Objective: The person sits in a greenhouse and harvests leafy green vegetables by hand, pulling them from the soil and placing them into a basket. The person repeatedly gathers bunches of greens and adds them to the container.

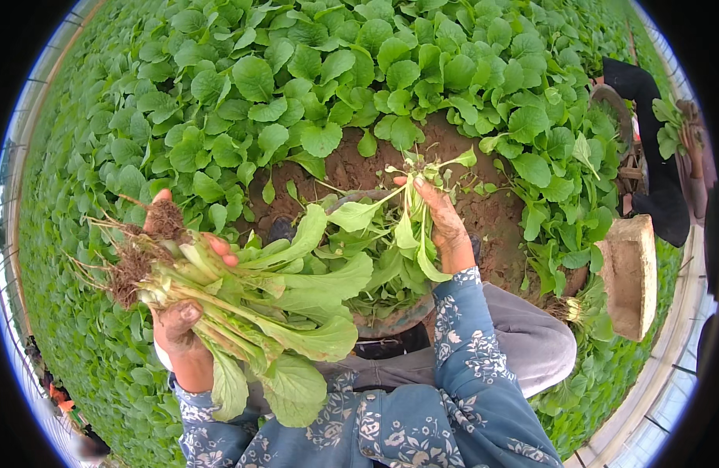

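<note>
My left hand (184, 327) grips a thick bunch of uprooted leafy greens (289, 304). Soil-clogged roots (134, 263) stick out to the left, and the broad leaves fan to the right. In my right hand (438, 205) is a smaller clump of thin stems and small leaves (415, 228), pinched between thumb and fingers. Below it, between my legs, stands a round basin (394, 324) heaped with loose leaves (388, 275). The bunch in my left hand covers part of the basin.
Dense rows of greens (312, 82) surround a patch of bare brown soil (494, 210). At the right are a pale foam box (628, 278) and a bundle of pulled greens (581, 310). Another person's hand (693, 134) holds greens at the far right, beside a wheel-like rim (614, 105).
</note>
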Demonstrator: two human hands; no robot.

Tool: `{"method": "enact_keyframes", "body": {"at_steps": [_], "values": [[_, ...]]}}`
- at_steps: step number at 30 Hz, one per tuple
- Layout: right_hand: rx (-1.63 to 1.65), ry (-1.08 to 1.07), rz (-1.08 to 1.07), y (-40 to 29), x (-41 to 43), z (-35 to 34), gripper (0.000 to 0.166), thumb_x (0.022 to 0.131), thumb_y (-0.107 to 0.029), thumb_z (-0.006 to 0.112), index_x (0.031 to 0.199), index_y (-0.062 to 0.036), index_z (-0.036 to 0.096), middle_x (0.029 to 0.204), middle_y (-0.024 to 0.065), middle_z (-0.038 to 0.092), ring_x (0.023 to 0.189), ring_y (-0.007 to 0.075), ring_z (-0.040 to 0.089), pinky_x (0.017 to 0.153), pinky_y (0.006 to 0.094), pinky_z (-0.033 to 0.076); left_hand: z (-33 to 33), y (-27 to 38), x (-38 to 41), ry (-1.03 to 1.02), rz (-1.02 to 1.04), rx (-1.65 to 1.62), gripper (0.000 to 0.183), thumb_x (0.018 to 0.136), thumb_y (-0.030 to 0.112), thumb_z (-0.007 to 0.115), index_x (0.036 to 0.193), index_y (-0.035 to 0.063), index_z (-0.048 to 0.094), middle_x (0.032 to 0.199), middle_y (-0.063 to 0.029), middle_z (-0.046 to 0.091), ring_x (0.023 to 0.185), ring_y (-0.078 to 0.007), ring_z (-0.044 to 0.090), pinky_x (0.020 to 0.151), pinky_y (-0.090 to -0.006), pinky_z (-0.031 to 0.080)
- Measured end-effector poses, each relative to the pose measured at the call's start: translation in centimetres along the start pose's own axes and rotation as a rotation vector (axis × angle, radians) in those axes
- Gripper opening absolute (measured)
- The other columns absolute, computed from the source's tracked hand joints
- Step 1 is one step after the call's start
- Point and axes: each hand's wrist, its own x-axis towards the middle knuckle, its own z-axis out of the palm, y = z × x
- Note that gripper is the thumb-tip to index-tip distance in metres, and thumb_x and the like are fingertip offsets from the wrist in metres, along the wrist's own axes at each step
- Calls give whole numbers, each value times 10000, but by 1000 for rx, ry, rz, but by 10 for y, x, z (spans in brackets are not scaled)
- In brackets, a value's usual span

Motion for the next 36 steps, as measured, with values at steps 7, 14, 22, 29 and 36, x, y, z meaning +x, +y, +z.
{"method": "enact_keyframes", "body": {"at_steps": [7, 14, 22, 29, 36], "values": [[-224, 68, -354, -46, -17, 39, 299, 833, -225, 693, 1046, -16, 670, 743, 34, 635, 657, 121, 590, 655, 265, 471, 12, -6, -5, -248, -39, 8, 1012, 619, 80, 798, 1447, 1, 223, 1043, -185, 635, 1004, -294, 630, 906, -421, 504], [-229, -34, -523, -80, -32, 83, 185, 839, -66, 662, 1002, -3, 599, 757, 51, 632, 657, 140, 610, 649, 267, 482, 34, -26, -14, -461, -272, 1, 991, 614, -33, 771, 1457, 46, 256, 1065, -163, 647, 987, -261, 646, 897, -396, 519], [116, -170, -679, -79, -57, 146, 184, 837, -116, 705, 920, -35, 562, 696, 45, 582, 636, 151, 588, 626, 290, 462, 33, -78, 3, -525, -175, 149, 1210, 581, -59, 812, 1520, 148, 78, 1392, -70, 397, 1180, -181, 492, 992, -339, 417], [467, -360, -504, -67, -62, 159, 242, 844, -88, 665, 1029, 14, 547, 714, 83, 563, 647, 209, 595, 644, 373, 513, 23, -73, 11, -458, -263, 335, 833, 579, 32, 853, 1313, 31, 460, 1161, -27, 605, 1034, -124, 572, 925, -292, 458], [367, -317, -637, -117, -66, 138, 388, 862, -22, 630, 1223, 38, 502, 721, 34, 546, 540, 91, 480, 473, 243, 401, 21, -73, 10, -459, -183, 437, 696, 603, 24, 832, 1230, 18, 529, 1114, -21, 637, 979, -103, 592, 899, -289, 473]]}}
